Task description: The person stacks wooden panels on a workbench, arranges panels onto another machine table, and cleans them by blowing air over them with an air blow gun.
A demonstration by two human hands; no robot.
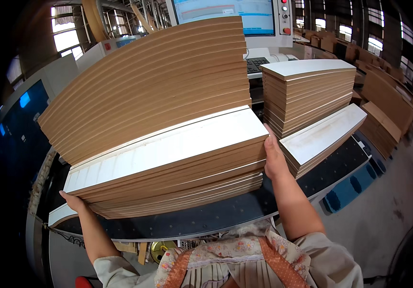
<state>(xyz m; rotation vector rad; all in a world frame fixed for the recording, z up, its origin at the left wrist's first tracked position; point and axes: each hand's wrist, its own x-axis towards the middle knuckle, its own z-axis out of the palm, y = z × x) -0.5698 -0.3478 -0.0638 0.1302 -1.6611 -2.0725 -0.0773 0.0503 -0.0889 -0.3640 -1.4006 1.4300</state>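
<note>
Head view, white-topped board stack (172, 165), long axis slanting up rightward, left hand (74, 202), right hand (274, 156) clasping ends

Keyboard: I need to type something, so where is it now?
In the head view, the keyboard shows upper right of centre, below the screen, between the tall board stack and the smaller right-hand stack.

Pale beige sleeves (331, 257); floral apron (221, 250), pleated front (200, 277), rust-orange dotted bands (279, 261), pale trim (223, 259).
</note>
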